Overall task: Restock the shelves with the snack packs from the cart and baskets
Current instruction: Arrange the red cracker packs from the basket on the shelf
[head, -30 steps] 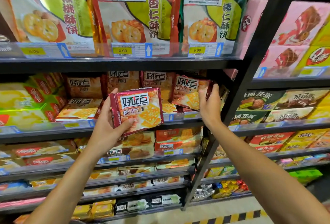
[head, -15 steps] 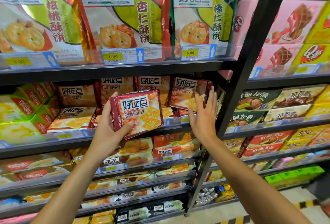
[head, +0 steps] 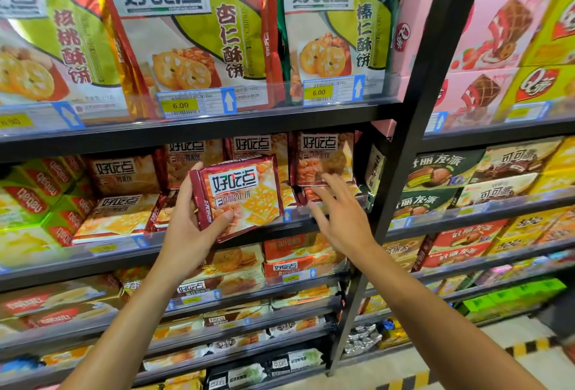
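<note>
Left hand: your left hand grips a red cracker pack, thumb across its lower front, fingers behind its left edge.
Pack position: upright, just in front of the second shelf's front edge.
Right hand: your right hand is spread with fingers relaxed, holding nothing, fingertips at the lower edge of a shelved cracker pack.
Right boundary: the black upright post stands close beside that hand.

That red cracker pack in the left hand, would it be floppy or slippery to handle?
The red cracker pack probably stays fairly stiff: it keeps a flat, square shape in the left hand. Its glossy wrapper may be slippery. The crackers pictured suggest fragile contents.
</note>
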The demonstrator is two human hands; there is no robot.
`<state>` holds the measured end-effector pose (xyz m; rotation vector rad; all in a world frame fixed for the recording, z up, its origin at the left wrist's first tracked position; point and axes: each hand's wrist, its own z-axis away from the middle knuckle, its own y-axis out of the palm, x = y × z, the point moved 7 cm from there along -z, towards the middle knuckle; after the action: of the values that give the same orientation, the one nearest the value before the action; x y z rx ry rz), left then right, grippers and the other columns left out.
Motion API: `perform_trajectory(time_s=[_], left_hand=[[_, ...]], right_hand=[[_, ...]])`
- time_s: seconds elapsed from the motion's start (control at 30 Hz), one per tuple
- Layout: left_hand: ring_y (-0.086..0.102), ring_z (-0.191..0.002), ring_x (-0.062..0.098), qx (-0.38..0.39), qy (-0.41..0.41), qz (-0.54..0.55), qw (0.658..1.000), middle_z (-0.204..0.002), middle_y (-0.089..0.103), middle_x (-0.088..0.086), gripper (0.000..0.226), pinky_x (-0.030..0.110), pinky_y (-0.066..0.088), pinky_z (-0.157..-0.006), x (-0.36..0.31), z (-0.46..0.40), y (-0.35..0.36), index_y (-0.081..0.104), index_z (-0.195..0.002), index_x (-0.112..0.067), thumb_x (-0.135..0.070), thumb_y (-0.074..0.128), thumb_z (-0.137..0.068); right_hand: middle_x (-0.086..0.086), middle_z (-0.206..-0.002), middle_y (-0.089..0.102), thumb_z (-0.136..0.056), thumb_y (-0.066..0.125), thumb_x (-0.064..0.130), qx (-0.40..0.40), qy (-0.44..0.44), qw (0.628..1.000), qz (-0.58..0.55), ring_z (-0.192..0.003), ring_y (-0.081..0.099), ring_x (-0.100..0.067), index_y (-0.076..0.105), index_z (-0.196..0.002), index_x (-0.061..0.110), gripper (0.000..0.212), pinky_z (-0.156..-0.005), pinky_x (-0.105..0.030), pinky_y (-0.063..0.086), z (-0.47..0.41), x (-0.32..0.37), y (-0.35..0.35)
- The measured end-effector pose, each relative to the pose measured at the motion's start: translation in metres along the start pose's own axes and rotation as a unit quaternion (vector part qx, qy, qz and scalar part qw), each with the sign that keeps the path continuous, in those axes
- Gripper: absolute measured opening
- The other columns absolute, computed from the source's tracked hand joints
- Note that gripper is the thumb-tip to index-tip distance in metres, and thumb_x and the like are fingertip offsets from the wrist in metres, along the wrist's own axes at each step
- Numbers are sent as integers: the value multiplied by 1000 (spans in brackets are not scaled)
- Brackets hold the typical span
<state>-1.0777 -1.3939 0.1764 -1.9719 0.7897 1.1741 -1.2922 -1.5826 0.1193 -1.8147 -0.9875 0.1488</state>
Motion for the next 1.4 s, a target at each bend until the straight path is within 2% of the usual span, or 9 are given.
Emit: perform_trajectory(time_s=[0.13, 0.3, 0.47, 0.57, 0.67, 0.83, 0.97, 1.07, 1.4], left_hand=[[61, -121, 3, -24, 16, -6, 1000, -131, 62, -13, 80, 18, 53, -95, -10, -11, 10, 30, -153, -32, -7, 73, -90], [65, -114, 10, -42, -11, -24, 999, -121, 66, -4, 51, 39, 53, -102, 10, -52, 21, 45, -127, -30, -15, 76, -90], [64, -111, 17, -37, -82, -165, 982, -120, 66, 1, 36, 11, 45, -74, 38, -73, 39, 54, -121, -15, -26, 72, -93], [50, -121, 25, -76, -109, -235, 963, -126, 45, 5, 53, 35, 51, -95, 42, -62, 36, 42, -128, -14, -34, 74, -91], [33, -127, 27, -124, -2, -285, 950, -133, 31, 7, 65, 45, 43, -106, 27, -36, 31, 34, -137, -11, -28, 75, -89], [16, -151, 23, 11, 197, -405, 893, -163, 22, -3, 68, 44, 23, -123, 10, 0, 64, 32, -157, -24, -32, 63, -97], [-6, -156, 22, 83, 104, -439, 889, -169, 6, -5, 64, 47, 10, -125, 31, -16, 82, 18, -160, -36, -49, 44, -104], [0, -155, 26, 94, 84, -452, 883, -167, 11, -1, 60, 47, 14, -124, 35, -28, 87, 18, -159, -39, -50, 41, -104], [-3, -155, 32, 97, 69, -507, 853, -169, 9, -2, 60, 41, -13, -118, 26, -36, 121, 13, -160, -40, -57, 29, -105]], right_hand=[[2, -159, 36, -104, 42, 51, 10, -6, 1000, -14, -152, 22, -19, 54, -143, 23, 50, -119, -44, 33, -7, -9, 0], [2, -157, 39, -104, 45, 49, 8, -16, 1000, -18, -150, 26, -20, 54, -143, 22, 48, -117, -45, 36, -8, -10, 0], [2, -159, 35, -103, 42, 51, 28, -13, 999, -21, -151, 22, -19, 51, -145, 24, 51, -120, -46, 32, -6, -10, -1], [3, -160, 33, -103, 45, 49, 33, -18, 999, -22, -152, 21, -18, 49, -147, 23, 51, -121, -44, 31, -5, -11, -3], [3, -161, 31, -103, 46, 49, 36, -24, 999, -25, -152, 20, -18, 47, -148, 25, 51, -121, -45, 30, -4, -10, -4], [2, -163, 27, -103, 42, 52, 45, -27, 999, -9, -153, 14, -20, 43, -151, 27, 54, -123, -45, 25, -4, -7, -3], [0, -163, 27, -103, 41, 53, 50, -21, 998, 5, -153, 11, -22, 42, -151, 27, 55, -122, -44, 22, -6, -3, -3], [-1, -163, 28, -103, 41, 54, 47, -17, 999, 9, -153, 11, -23, 42, -151, 28, 55, -121, -42, 20, -8, -4, -4], [-5, -163, 28, -104, 38, 54, 74, -33, 997, 12, -153, 11, -34, 41, -152, 27, 55, -122, -49, 18, -16, -7, -3]])
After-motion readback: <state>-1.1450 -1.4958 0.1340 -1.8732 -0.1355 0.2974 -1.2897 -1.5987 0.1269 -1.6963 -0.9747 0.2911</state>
